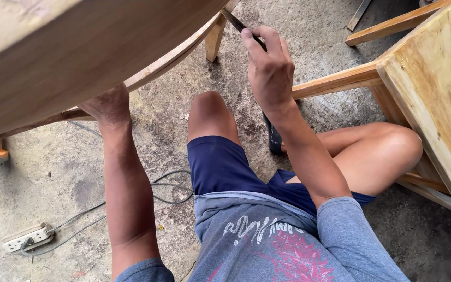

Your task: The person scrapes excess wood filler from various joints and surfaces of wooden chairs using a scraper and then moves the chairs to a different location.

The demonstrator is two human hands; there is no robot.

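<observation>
Working under the rim, that's the picture: the person sits on the concrete floor (48,183) with the right hand (270,70) raised to the underside of a big round wooden tabletop (69,52). The grip is pressed together around a slim dark tool (236,22), thumb laid along its shaft. It looks like a chisel or a pencil; I can't tell which.

The tool's long axis runs on a diagonal, from the fist up and away toward the tabletop's curved edge, tip pointing at the spot where a wooden leg (215,37) meets the rim. The tip itself is tucked against the wood.

The left hand (111,107) reaches up under the near edge, bracing the rim; its fingers are hidden behind the wood, so whether they're spread or clenched I can't say.

My read: this is trimming or marking at the leg joint, mid-stroke. The next move calls for a steady wrist and short, controlled pushes along that same diagonal.

Off to the side, a power strip (30,237) with its cable (170,185), and a pale wooden chair frame (429,89) at right.
</observation>
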